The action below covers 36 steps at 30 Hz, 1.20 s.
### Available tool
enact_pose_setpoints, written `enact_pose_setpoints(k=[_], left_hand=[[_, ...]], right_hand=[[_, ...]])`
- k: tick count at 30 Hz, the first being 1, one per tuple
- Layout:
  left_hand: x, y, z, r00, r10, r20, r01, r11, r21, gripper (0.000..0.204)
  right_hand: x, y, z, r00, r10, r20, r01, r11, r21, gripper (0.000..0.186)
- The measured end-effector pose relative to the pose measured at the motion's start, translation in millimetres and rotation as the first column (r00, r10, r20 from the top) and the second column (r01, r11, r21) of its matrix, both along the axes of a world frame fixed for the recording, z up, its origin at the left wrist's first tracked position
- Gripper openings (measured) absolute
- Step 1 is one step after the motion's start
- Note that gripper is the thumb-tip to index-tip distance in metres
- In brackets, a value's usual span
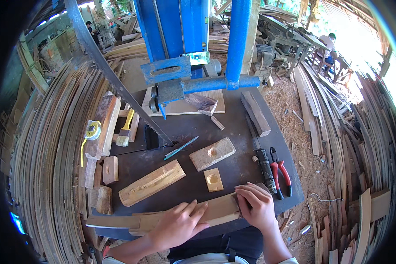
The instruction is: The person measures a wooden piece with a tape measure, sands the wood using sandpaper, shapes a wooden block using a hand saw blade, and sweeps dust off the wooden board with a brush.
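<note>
Wood sits steadiest under even pressure: the left hand [176, 224] spreads over the board [220, 208] at the table's [240, 176] near edge; the right hand [255, 204] curls by its end, any pinch unclear.

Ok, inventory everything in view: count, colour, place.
Flat table: one, dark, centre
Metal machine: one, blue, far side
Toothed blade: one, grey, through table
Long wooden boards: at least two, tan, near edge
Hollowed wooden blocks: two, tan, table centre
Thick wooden block: one, tan, left of them
Other wooden pieces: several, brown, tabletop
Slim pen: one, teal, right of blade
Metal pliers: one, red handles, table right
Handled tool: one, black, beside pliers
Flat brush: one, yellow handle, left of blade
Tape measure: one, yellow, left side
Stacked planks: many, brown, both sides
People: two, background
Left grip: one, bare, on boards
Right grip: one, bare, boards' right end
</note>
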State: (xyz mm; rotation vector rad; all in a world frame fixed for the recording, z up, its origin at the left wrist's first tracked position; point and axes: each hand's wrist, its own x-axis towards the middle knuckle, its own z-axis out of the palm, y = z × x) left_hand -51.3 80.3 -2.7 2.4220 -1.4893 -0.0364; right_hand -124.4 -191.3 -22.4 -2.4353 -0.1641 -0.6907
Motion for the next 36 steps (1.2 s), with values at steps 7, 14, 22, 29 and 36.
enact_pose_setpoints(k=[7, 14, 22, 29, 36], left_hand=[[2.7, -5.3, 4.4, 0.981, 0.195, -0.016, -0.195, 0.978, -0.074, 0.039], [10.2, -8.1, 0.8, 0.972, 0.235, -0.029, -0.237, 0.967, -0.098, 0.034], [13.4, -11.0, 7.5, 0.951, 0.287, -0.117, -0.293, 0.956, -0.034, 0.025], [19.8, -8.5, 5.2, 0.939, 0.307, -0.155, -0.319, 0.946, -0.056, 0.025], [26.4, -11.4, 5.8, 0.936, 0.309, -0.172, -0.326, 0.942, -0.082, 0.026]], right_hand=[[10.8, 46.8, 6.0, 0.974, 0.227, 0.019, -0.228, 0.973, 0.023, 0.02], [12.9, 11.0, 4.6, 0.994, -0.04, 0.097, 0.043, 0.999, -0.028, 0.008], [13.8, 50.7, -5.6, 0.996, -0.026, 0.082, 0.026, 1.0, 0.007, 0.008], [17.4, 9.7, 1.1, 0.987, -0.112, 0.114, 0.113, 0.994, -0.003, 0.008], [19.7, 66.8, -14.6, 0.996, -0.038, 0.086, 0.038, 0.999, 0.008, 0.016]])
